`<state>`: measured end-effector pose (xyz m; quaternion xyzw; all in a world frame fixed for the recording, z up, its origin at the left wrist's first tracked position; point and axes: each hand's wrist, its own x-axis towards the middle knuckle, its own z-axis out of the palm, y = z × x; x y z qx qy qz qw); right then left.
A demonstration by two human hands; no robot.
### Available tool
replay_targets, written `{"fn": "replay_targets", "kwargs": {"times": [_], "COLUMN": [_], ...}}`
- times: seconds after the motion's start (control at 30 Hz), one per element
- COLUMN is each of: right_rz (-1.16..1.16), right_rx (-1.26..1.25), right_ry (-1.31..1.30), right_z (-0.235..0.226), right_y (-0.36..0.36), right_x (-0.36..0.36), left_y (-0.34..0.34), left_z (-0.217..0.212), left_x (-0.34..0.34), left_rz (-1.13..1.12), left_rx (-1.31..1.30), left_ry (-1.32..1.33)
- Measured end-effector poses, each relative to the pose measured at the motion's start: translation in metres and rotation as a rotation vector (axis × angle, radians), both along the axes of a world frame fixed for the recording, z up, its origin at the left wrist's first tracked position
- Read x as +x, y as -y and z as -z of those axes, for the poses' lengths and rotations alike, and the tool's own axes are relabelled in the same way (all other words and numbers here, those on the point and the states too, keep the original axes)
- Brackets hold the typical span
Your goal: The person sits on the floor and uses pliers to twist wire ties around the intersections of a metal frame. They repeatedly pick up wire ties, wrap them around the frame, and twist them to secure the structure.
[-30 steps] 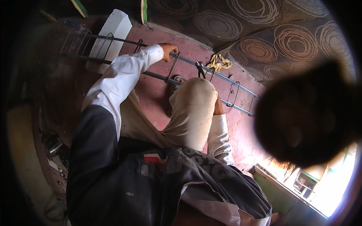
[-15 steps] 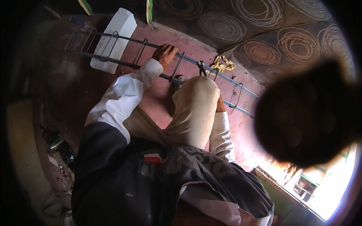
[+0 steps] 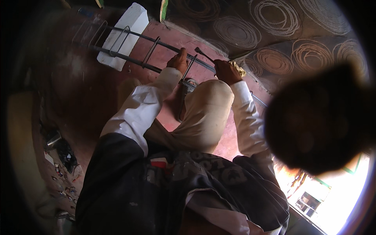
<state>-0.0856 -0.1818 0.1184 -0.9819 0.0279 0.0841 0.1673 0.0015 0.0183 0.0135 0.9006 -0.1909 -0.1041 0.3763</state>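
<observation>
A long steel rebar frame (image 3: pixel 133 60), two dark bars crossed by bent wire ties, runs from upper left toward the right past my raised knee. My left hand (image 3: pixel 179 61) is closed round its far bar, just left of one tie. My right hand (image 3: pixel 228 73), beyond the knee, is closed on a dark hand tool (image 3: pixel 204 53) with a thin shaft and wider end. That end points up and left, above the bars; the rest is hidden in the fist. Behind the right hand shows a crumpled yellow bundle (image 3: pixel 238 69).
A white block (image 3: pixel 127 29) lies under the frame's left part on the reddish floor (image 3: pixel 168 107). A dark cloth with ring patterns (image 3: pixel 237 33) borders the far side. Small litter (image 3: pixel 64 184) and a black bag (image 3: pixel 67 154) lie at left. A blurred dark shape (image 3: pixel 313 121) covers the right.
My right hand has risen from behind the knee and now grips the dark tool over the frame. My left hand has shifted slightly right and turned on the bar.
</observation>
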Motion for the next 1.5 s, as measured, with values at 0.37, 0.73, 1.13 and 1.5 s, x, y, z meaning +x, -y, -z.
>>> {"fn": "replay_targets", "kwargs": {"times": [0.37, 0.73, 1.13, 1.5], "right_rz": [-0.13, -0.189, -0.346, -0.483], "right_rx": [-0.509, -0.592, -0.727, -0.794], "right_ry": [-0.317, -0.375, -0.198, -0.306], "right_z": [-0.042, -0.058, -0.043, -0.051], "right_y": [-0.044, -0.067, -0.061, -0.018], "right_x": [0.058, 0.067, 0.069, 0.098], "left_y": [-0.004, 0.0, -0.006, -0.005], "left_z": [0.019, 0.038, 0.021, 0.018], "left_x": [0.013, 0.014, 0.009, 0.002], "left_rz": [0.005, -0.03, -0.041, -0.062], "left_rx": [-0.37, -0.327, -0.352, -0.152], "left_ry": [-0.1, -0.068, -0.094, 0.007]}}
